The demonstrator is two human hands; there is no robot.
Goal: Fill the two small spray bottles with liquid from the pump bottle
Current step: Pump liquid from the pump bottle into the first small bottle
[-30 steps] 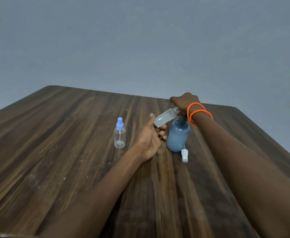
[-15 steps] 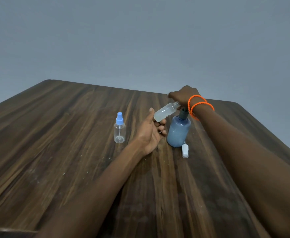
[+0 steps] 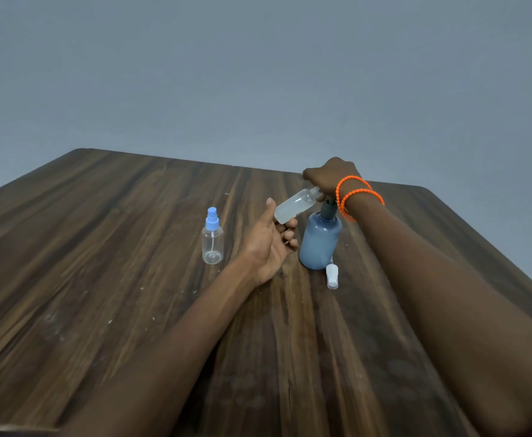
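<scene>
My left hand (image 3: 271,241) holds the open small bottle (image 3: 294,205) tilted under the spout; my right hand (image 3: 331,176) presses the pump bottle (image 3: 320,244). Next: more steady pumps.

Bare forearms, no sleeves; 2 orange bead bracelets (image 3: 357,197) on rt wrist.
</scene>
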